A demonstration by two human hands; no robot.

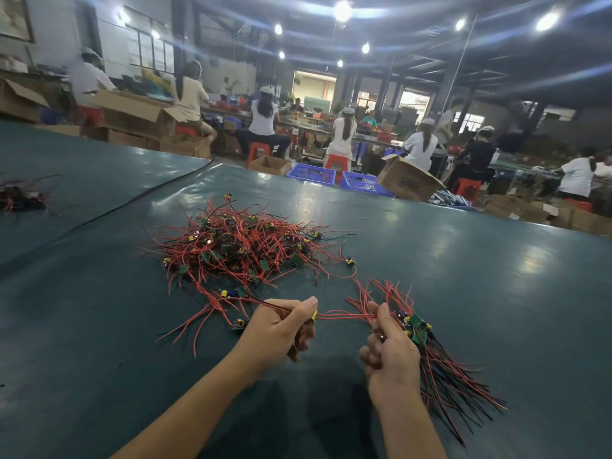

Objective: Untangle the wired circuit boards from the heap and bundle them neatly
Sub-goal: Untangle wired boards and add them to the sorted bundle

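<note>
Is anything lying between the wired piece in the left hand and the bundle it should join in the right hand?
Nothing visible. Only red wires span the gap between the left hand and the right hand gripping the bundle of green circuit boards. Other wires trail back toward the tangled heap.

Our bare forearms (198, 392) reach up from the lower edge. Our left hand (281, 326) pinches a red wire (341, 315) between thumb and forefinger; our right hand (392, 356) grips a wire bundle (443, 376).
</note>
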